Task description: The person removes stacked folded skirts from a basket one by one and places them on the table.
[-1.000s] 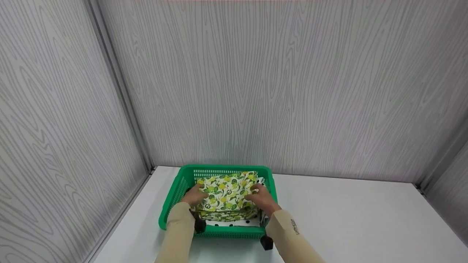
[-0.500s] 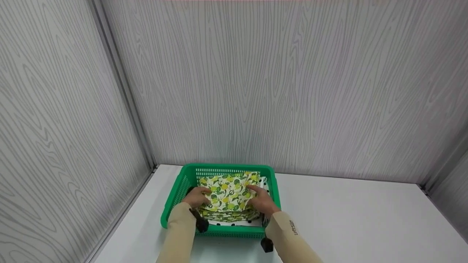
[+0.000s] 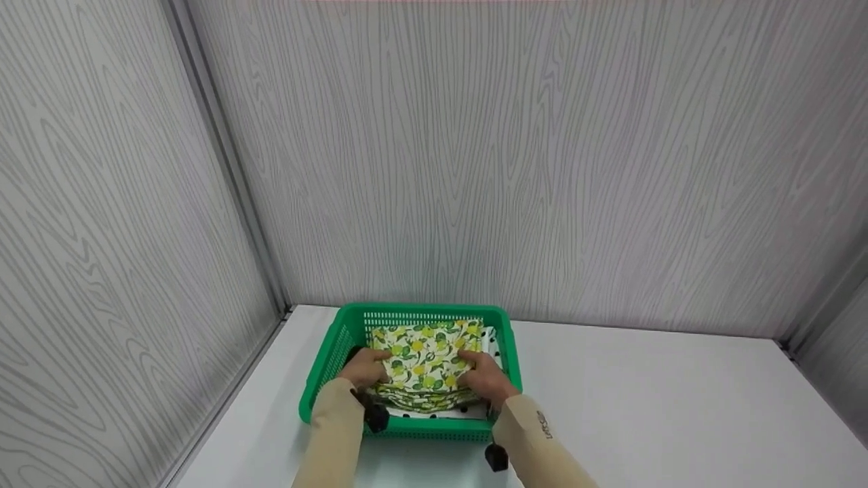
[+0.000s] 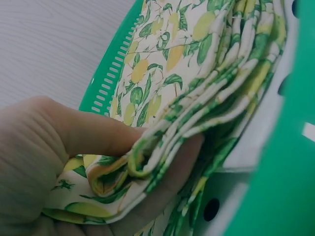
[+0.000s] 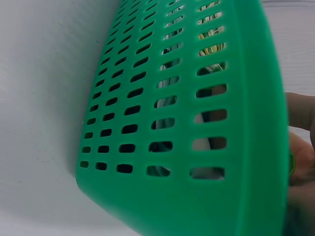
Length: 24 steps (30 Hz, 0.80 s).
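**Two hands (image 3: 366,366) (image 3: 488,376) at the lemon-print cloth (image 3: 427,356)**

We see the lemon-print cloth folded in several layers inside a green basket (image 3: 413,426), which sits near the far left corner of a white table (image 3: 644,393). The layered fold faces the basket's front edge. Beneath it we find a white cloth with black dots (image 3: 447,413), showing along the front and right edges.

Our left hand pinches the lemon-print cloth at its left edge, thumb on top, fingers tucked below the layers. Our right hand is at the opposite edge and seems to pinch it too, though the basket wall hides most of that hand in the right wrist view. We wear beige sleeves (image 3: 330,434), and a black device (image 3: 376,417) hangs by the left wrist, over the basket's front rim. Beyond the table's back edge stands a grey wood-patterned wall (image 3: 441,156).
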### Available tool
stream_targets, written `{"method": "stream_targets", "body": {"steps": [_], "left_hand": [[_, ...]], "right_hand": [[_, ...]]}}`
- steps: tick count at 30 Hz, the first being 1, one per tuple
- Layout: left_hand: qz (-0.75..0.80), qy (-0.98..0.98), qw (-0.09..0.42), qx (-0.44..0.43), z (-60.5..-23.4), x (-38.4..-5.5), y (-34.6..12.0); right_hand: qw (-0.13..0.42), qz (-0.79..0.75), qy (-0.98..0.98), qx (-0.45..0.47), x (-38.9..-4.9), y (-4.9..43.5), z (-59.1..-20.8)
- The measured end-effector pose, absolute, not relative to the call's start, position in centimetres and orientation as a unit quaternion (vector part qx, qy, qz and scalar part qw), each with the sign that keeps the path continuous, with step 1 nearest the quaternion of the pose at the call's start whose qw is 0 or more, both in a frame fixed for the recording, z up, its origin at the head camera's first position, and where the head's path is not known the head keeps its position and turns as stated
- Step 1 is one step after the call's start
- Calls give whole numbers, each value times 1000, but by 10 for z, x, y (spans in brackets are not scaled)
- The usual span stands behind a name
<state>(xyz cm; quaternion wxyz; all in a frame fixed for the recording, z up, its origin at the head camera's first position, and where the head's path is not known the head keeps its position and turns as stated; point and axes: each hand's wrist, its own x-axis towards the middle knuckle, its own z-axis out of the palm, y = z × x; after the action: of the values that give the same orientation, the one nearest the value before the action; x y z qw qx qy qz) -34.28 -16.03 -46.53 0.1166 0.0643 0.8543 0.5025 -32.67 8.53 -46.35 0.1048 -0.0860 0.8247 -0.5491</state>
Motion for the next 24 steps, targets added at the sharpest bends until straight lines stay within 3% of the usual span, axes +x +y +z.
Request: {"method": "stream_targets", "body": {"steps": [11,20,24], "left_hand": [[506,854,89,82,-456,-340,-159],[469,873,128,34,-455,-332,-159],[454,883,115,23,-457,-334,-161]], "right_hand": [[89,-574,807,-108,-327,88,-463],[91,-555,823,-73,-326,82,-462],[88,-547,830,-62,-325,81,-462]]}}
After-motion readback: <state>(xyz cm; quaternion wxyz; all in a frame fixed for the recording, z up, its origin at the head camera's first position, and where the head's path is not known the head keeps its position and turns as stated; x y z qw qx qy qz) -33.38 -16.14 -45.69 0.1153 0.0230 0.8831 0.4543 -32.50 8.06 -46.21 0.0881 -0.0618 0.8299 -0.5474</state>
